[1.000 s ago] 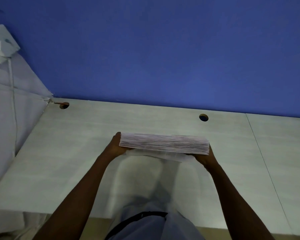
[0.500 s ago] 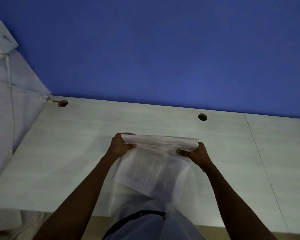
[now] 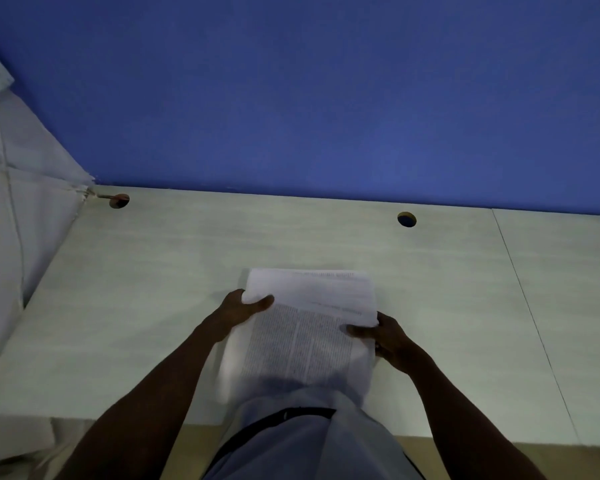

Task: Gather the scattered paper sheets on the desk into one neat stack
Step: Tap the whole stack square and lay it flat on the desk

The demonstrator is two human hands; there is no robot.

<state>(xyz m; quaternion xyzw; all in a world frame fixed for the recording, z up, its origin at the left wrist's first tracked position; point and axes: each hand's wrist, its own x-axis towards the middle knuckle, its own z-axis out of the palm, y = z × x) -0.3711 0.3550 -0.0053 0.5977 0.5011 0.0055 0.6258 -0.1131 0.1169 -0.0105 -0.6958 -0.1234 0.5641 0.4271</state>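
Note:
A stack of printed paper sheets (image 3: 309, 327) lies nearly flat over the pale desk (image 3: 153, 289), its printed top page facing me. My left hand (image 3: 243, 308) grips the stack's left edge with the thumb on top. My right hand (image 3: 383, 336) holds the right edge, thumb on the top page. The near end of the stack is hidden behind my shirt. I cannot tell whether the stack rests on the desk or is held just above it.
A blue wall (image 3: 326, 98) rises behind the desk. Two cable holes, one at the back left (image 3: 119, 201) and one at the back middle (image 3: 406, 219), pierce the desk. A seam (image 3: 527, 299) splits the desktop at right. White cloth and a cord (image 3: 11, 202) hang at left.
The stack was held upright on its edge; both hands have tipped it down toward me so that the printed page now faces up.

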